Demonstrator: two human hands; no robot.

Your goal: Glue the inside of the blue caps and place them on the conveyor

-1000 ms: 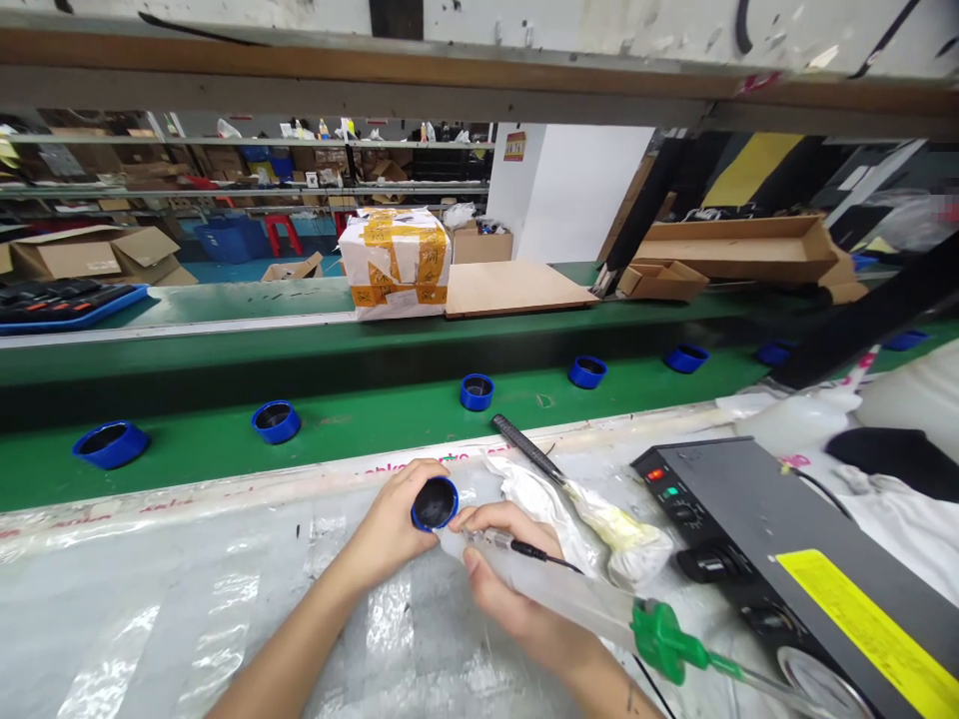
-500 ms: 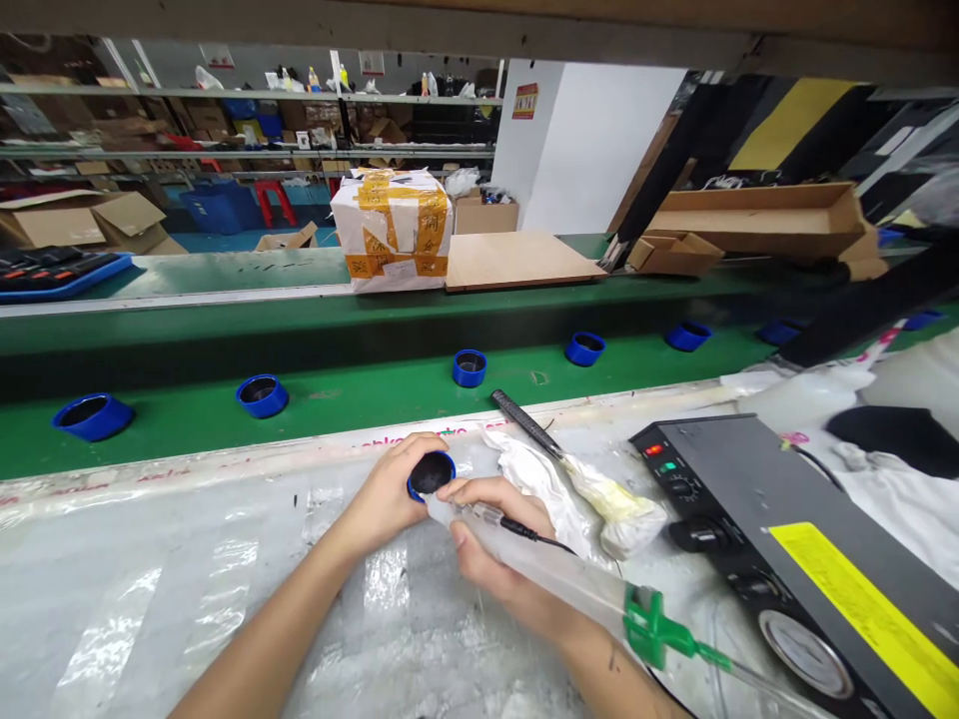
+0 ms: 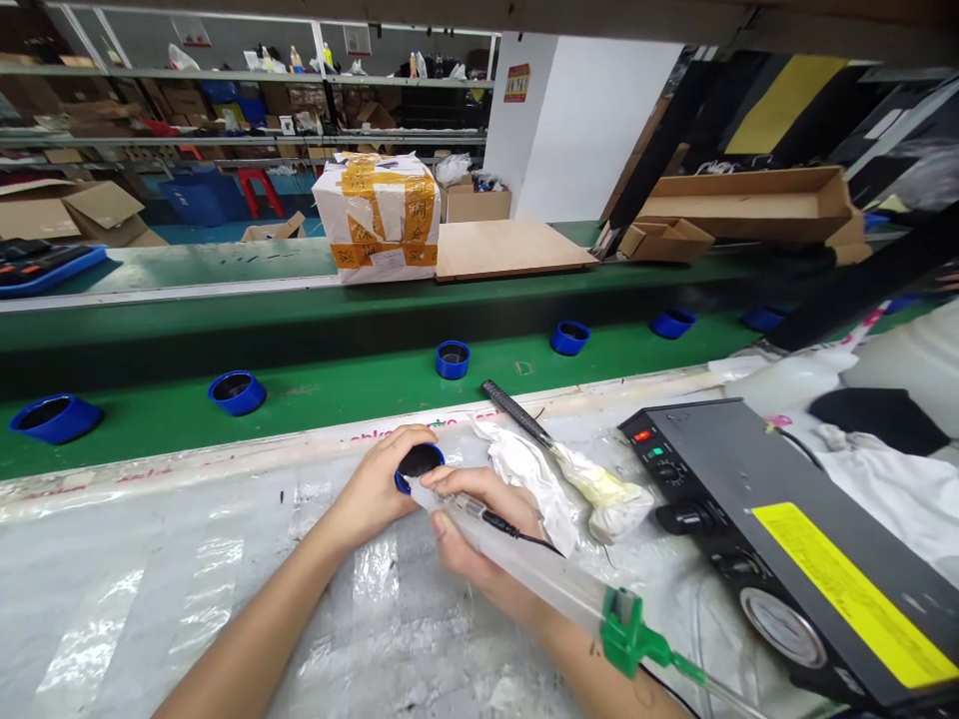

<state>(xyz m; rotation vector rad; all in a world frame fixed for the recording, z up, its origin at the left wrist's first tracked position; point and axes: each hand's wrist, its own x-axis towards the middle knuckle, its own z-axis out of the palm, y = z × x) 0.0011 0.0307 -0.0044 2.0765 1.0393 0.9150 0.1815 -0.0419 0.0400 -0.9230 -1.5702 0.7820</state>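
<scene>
Sitting left of the black control box [image 3: 779,479], the blue cup [image 3: 420,461] is clasped by the left hand [image 3: 379,484], curled round its side. A syringe [image 3: 550,579], also left of the box, is pinched between thumb and fingers of the right hand [image 3: 494,494]; whether the cup is touched by its tip cannot be told. The cup may be judged light and stiff — best gripped by the outer wall — while the barrel, probably smooth plastic, is likely steadied best near its tip. Beneath the box, the worktop [image 3: 390,639] is covered with glossy, smudged film. Beyond the box, more blue cups [image 3: 454,359] are spaced along a green strip [image 3: 360,389], backed by a taped carton [image 3: 382,220] and shelves [image 3: 405,137].
</scene>
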